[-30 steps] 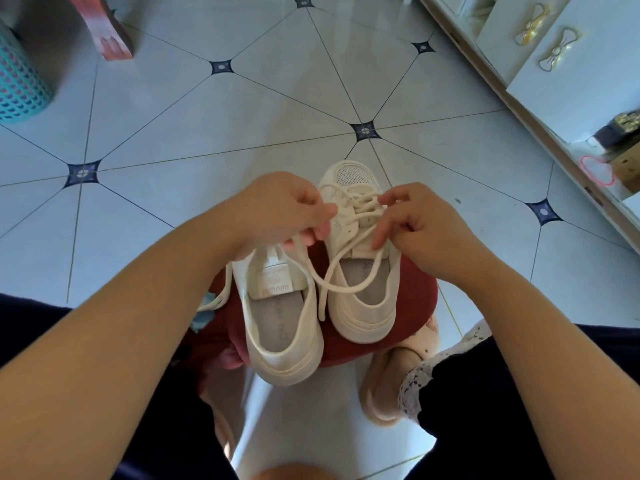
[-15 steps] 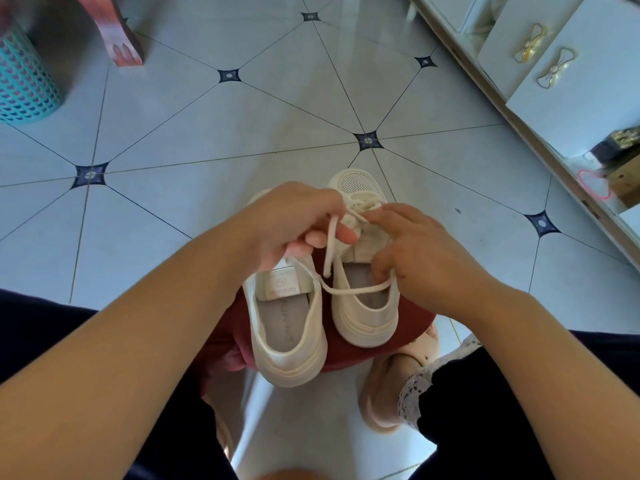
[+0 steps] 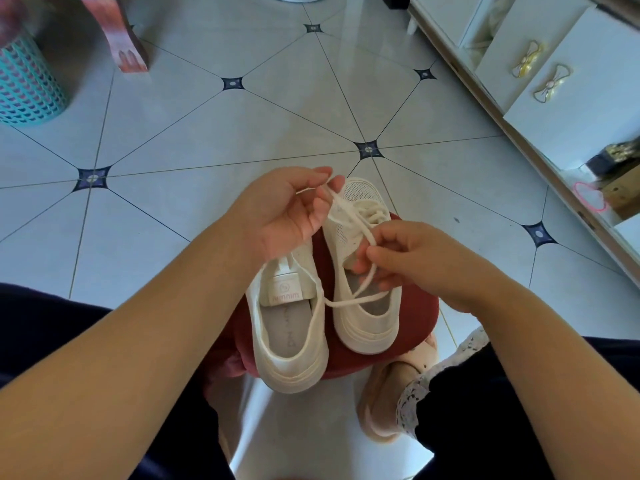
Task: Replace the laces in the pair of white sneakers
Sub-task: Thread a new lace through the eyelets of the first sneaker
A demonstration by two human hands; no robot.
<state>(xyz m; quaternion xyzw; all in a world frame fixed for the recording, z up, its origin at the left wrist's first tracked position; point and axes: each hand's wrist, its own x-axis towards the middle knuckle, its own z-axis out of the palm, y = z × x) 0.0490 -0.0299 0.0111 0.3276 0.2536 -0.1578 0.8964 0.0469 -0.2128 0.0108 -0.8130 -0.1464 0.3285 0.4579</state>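
Note:
Two white sneakers stand side by side on a dark red stool (image 3: 419, 320), heels toward me. The left sneaker (image 3: 291, 344) shows its insole and a labelled tongue. The right sneaker (image 3: 363, 271) carries a white lace (image 3: 349, 209) through its eyelets. My left hand (image 3: 287, 213) is raised above the shoes, palm turned up, with one strand of the lace held between its fingertips. My right hand (image 3: 412, 261) pinches the other strand just over the right sneaker's opening; a loose loop hangs from it across the heel area.
Pale tiled floor (image 3: 207, 133) stretches ahead. A teal plastic basket (image 3: 24, 84) and a pink furniture leg (image 3: 124, 39) stand at the far left. White cabinets with bow handles (image 3: 550, 84) run along the right. My knees and slippered foot (image 3: 388, 403) flank the stool.
My left hand has turned palm up and lifted its lace strand away from the shoe. My right hand has slid back toward me, pulling the other strand out.

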